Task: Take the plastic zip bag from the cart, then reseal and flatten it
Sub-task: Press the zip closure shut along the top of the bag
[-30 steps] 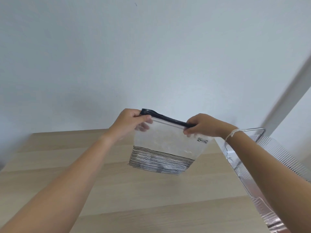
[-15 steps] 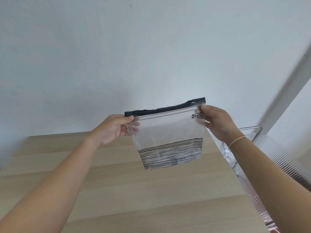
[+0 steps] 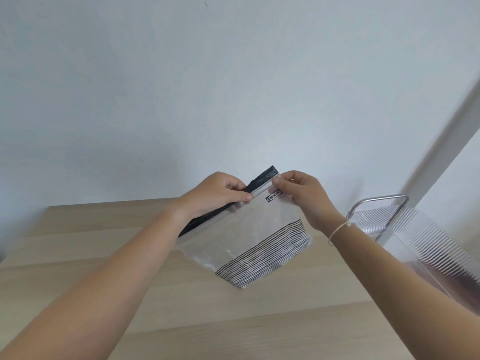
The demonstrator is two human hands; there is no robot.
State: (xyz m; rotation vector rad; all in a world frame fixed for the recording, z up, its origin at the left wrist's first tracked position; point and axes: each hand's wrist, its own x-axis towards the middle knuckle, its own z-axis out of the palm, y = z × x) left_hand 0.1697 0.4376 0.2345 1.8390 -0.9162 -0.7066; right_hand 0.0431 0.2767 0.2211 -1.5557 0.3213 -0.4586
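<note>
Hands (image 3: 220,193) (image 3: 304,196) pinch zip bag (image 3: 249,235) top edge above table (image 3: 78,255); tilted.

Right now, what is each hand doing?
Left hand: closed, pinching the zip strip of the plastic zip bag.
Right hand: closed, pinching the bag's top corner.

We hold both arms stretched forward and converging, our two hands close together but not touching. Our left hand (image 3: 217,194) is knuckles-up, the thumb (image 3: 240,196) lying flat and pressing along the sealing strip of the zip bag (image 3: 249,237), pinching it against the curled fingers beneath. Our right hand (image 3: 302,194) pinches the same strip near its raised end between thumb and fingertips (image 3: 279,181), the wrist bent downward and ringed by a thin pale band (image 3: 340,227).
</note>
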